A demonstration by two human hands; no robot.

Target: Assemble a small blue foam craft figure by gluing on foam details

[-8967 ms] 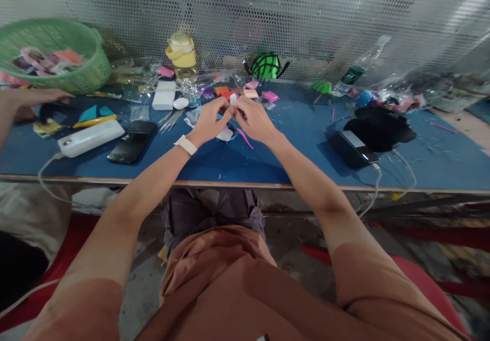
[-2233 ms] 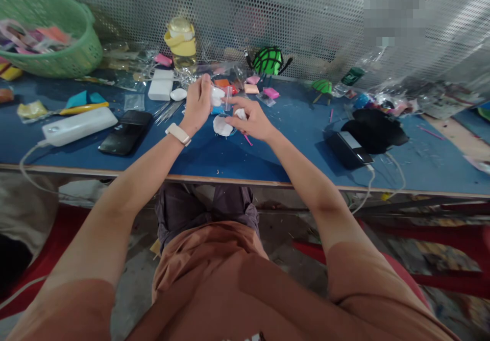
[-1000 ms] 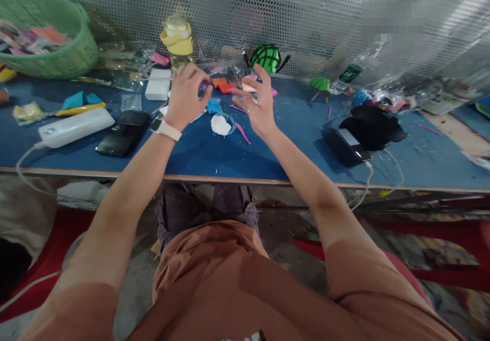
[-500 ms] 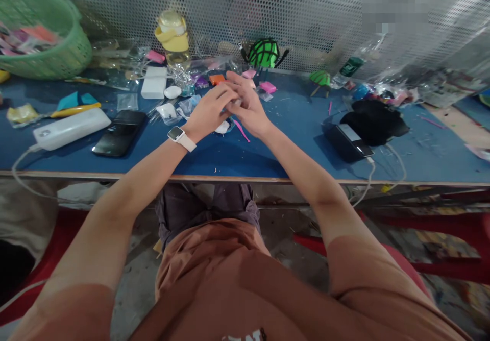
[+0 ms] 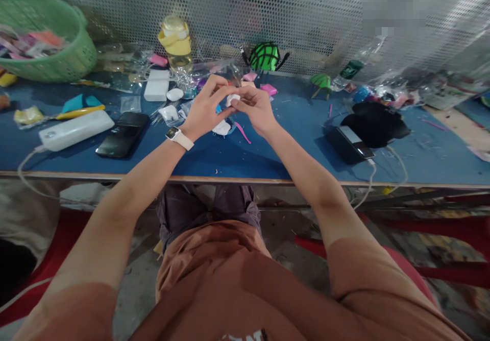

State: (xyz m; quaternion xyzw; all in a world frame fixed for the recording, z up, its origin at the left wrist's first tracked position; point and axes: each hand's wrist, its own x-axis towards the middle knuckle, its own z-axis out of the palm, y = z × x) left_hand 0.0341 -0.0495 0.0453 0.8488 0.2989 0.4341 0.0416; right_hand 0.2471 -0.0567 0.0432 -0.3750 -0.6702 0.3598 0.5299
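Left hand (image 5: 206, 107): fingers and thumb curved, nearly closed, tips at a small white lump (image 5: 233, 100). Right hand (image 5: 255, 107): thumb and fingers pinched on the same lump, which sits between the hands, over the table (image 5: 248, 165). Near the fingertips, on the table: one white piece (image 5: 221, 128), partly hidden by the left hand; one slim pink tool (image 5: 242, 132), just right of it. To the left: one white packet (image 5: 169, 113); one white oval (image 5: 175, 94) (material cannot be told); one white box (image 5: 156, 86); one black phone (image 5: 122, 135). Far side: one yellow-topped bottle (image 5: 175, 44); one green figure (image 5: 264, 56), black-lined. Far left: one green basket (image 5: 72, 57), holding coloured pieces (image 5: 46, 39). Right: one black box (image 5: 349, 146).
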